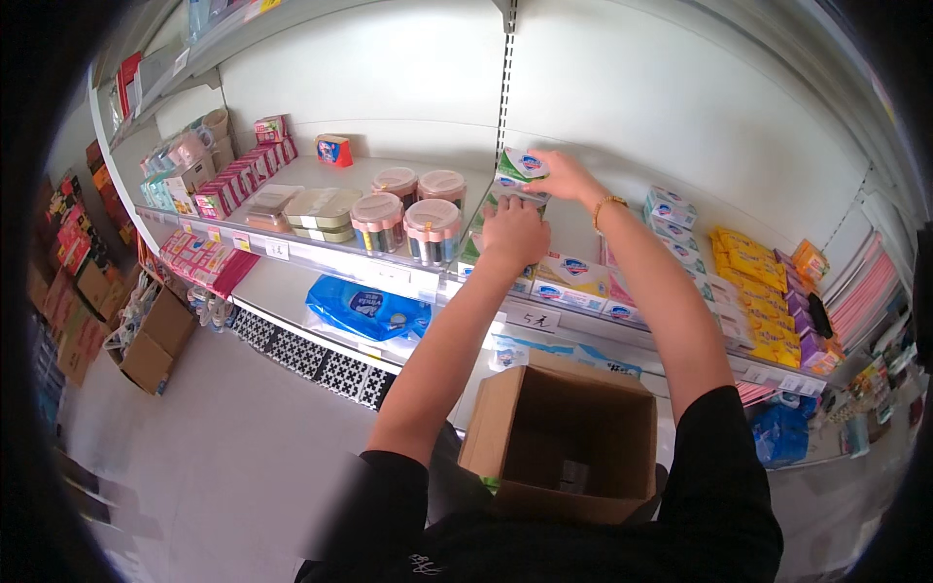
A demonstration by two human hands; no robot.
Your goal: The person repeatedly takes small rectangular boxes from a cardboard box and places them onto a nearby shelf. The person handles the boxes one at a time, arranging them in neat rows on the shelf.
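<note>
At the back of the shelf, my right hand (566,175) holds the right side of a green-and-white Safeguard soap box (522,165), which lies on top of a row of like boxes. Nearer the shelf's front, my left hand (516,232) rests on that row with bent fingers; whether it grips a box cannot be told. To its right is a gold-and-white soap box (574,270) at the shelf edge, with pink ones beside it. An opened cardboard box (583,437) stands before me with a small pale item at its bottom.
Lidded jars (433,222) and food containers (322,210) stand left of the soap. Yellow packs (758,299) lie to the right. A metal shelf (240,44) hangs above at the left. Below are a blue Vinda pack (368,307) and a carton (149,350) on the floor.
</note>
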